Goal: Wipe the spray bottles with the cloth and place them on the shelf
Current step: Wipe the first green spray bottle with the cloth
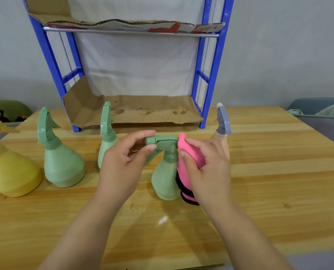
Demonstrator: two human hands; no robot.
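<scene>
A green spray bottle (pixel 165 180) stands on the wooden table (pixel 269 182) in front of me. My left hand (pixel 123 162) pinches its nozzle head between thumb and fingers. My right hand (pixel 207 168) holds a pink cloth (pixel 189 154) with a black edge against the bottle's neck and right side. Two more green bottles (pixel 63 164) (pixel 106 137) and a yellow bottle (pixel 10 170) stand to the left. A bottle with a blue-grey trigger head (pixel 223 123) is partly hidden behind my right hand. The blue shelf (pixel 210 78) stands behind them, its cardboard-lined lower level (pixel 142 110) bare.
The shelf's upper level (pixel 131 26) is also lined with cardboard. A grey bin (pixel 318 114) with pale cloth sits beyond the table's right edge. Dark green fabric (pixel 6 108) lies past the left edge.
</scene>
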